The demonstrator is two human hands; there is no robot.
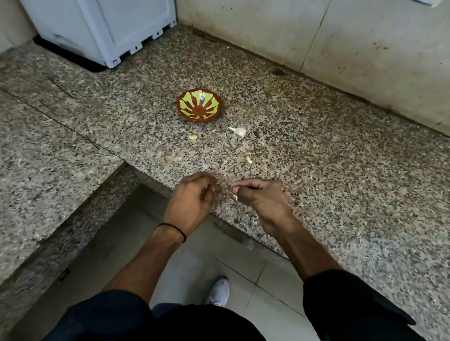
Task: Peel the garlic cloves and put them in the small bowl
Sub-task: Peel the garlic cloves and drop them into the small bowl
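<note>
A speckled granite counter (327, 157) runs below a stained tiled wall (376, 47) and turns a corner on the left. Over its front edge the right hand (259, 197) pinches a small white piece of garlic (234, 197) between thumb and fingertips; only a sliver of it shows, too little to tell skin from clove. The left hand (192, 194) is just beside it, fingers curled in toward the same spot. Motion blur smears these fingers, so I cannot tell whether they grip the piece, hold something else, or hold nothing. A thin black band (174, 230) circles the left wrist, and dark sleeves (355, 315) cover both forearms lower down.

Farther back on the counter lie three loose bits of garlic, well apart from one another: a yellowish peeled clove (249, 160) nearest the hands, a second pale yellow clove (192, 137) to the left of it, and an unpeeled white clove (238, 132) with a pointed papery tip. Just beyond these stands the small bowl (198, 108) – brown, with green petal shapes painted inside – upright and near the unpeeled clove, not touching it.

In the far left corner a white plastic appliance (91, 11) stands on a black base. Below the counter edge, grey floor tiles (185, 253) show – and one white shoe (218, 291).
</note>
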